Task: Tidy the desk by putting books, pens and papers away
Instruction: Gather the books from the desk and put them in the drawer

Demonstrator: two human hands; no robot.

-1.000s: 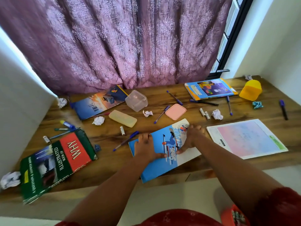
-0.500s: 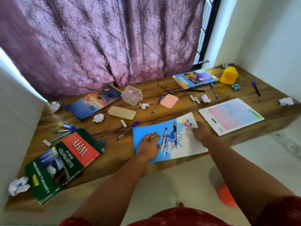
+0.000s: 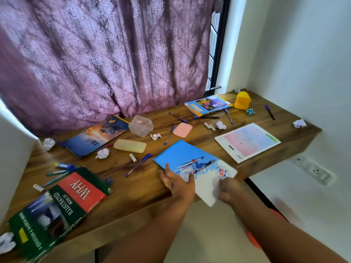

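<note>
Since the earlier frame, both hands have drawn the blue book toward the counter edge; its white corner now overhangs. Right hand grips that corner, fingers curled. Left hand rests against the book's near edge, fingers extended.

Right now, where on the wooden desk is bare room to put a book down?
Bare wood lies at the front edge between the green-and-red WHY book and the left hand. The back strip around the clear plastic box and pink lid is crowded.
</note>
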